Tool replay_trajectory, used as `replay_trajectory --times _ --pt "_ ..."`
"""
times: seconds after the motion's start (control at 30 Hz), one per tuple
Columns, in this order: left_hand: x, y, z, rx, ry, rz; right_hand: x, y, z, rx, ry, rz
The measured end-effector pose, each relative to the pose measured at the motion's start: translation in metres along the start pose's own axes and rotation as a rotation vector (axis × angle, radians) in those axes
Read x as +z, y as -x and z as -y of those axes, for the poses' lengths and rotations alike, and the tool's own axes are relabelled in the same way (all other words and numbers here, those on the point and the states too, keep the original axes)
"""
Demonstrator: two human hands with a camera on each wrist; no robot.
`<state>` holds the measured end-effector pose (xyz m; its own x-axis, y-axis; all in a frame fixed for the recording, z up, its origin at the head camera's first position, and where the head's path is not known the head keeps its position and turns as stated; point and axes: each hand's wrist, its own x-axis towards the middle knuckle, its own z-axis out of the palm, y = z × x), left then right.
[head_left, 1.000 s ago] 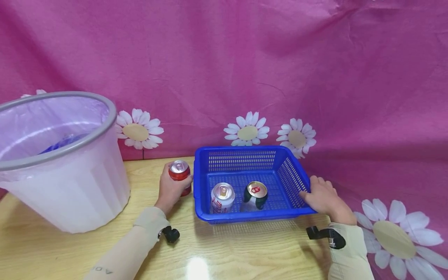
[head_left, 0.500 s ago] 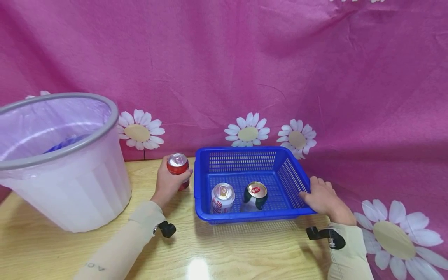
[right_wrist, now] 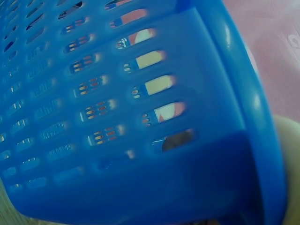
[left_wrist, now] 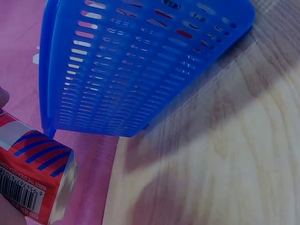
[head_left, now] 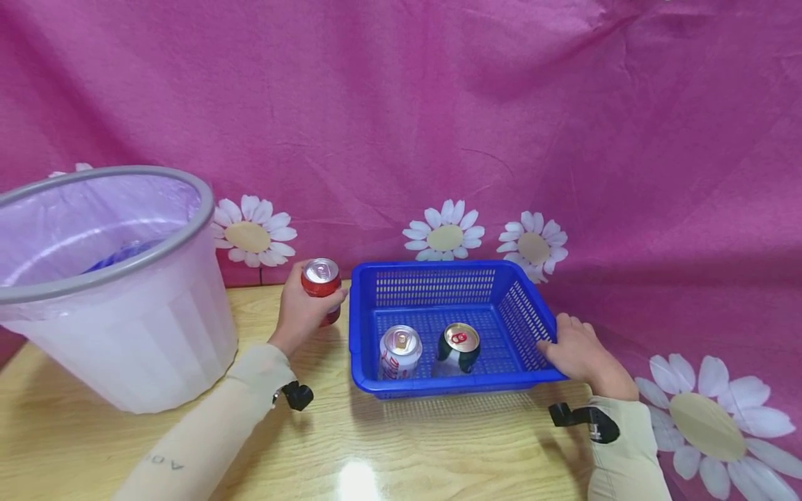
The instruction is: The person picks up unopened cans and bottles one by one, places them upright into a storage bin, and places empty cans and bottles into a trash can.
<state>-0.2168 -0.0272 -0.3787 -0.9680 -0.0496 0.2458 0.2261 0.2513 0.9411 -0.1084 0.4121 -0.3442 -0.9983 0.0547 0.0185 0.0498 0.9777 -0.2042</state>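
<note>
Just left of the blue plastic basket, my left hand grips a red soda can with its silver top up. In the left wrist view the can shows a barcode, and its base is apart from the wooden table. My right hand holds the basket's right rim, thumb on the inner side. The right wrist view is filled by the basket's slotted wall. Two cans stand inside the basket: a white one with red lettering and a dark green one with a red tab.
A large white bin with a grey rim and a clear liner stands at the left; something blue lies inside it. Behind the wooden table hangs a pink cloth with daisies.
My left hand has raised the red can and moved it slightly toward the back, still beside the basket. The right hand and the basket have stayed in place.
</note>
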Motion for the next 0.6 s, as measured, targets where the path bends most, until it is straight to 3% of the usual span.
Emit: replay_trajectory --times 0.27,0.6 --pt "0.001 -0.003 -0.011 -0.004 -0.013 0.021 0.001 0.000 0.001 0.024 -0.017 0.019" --pt "0.007 -0.006 -0.027 0.046 -0.024 0.038 -0.001 0.000 0.000 0.012 -0.027 0.004"
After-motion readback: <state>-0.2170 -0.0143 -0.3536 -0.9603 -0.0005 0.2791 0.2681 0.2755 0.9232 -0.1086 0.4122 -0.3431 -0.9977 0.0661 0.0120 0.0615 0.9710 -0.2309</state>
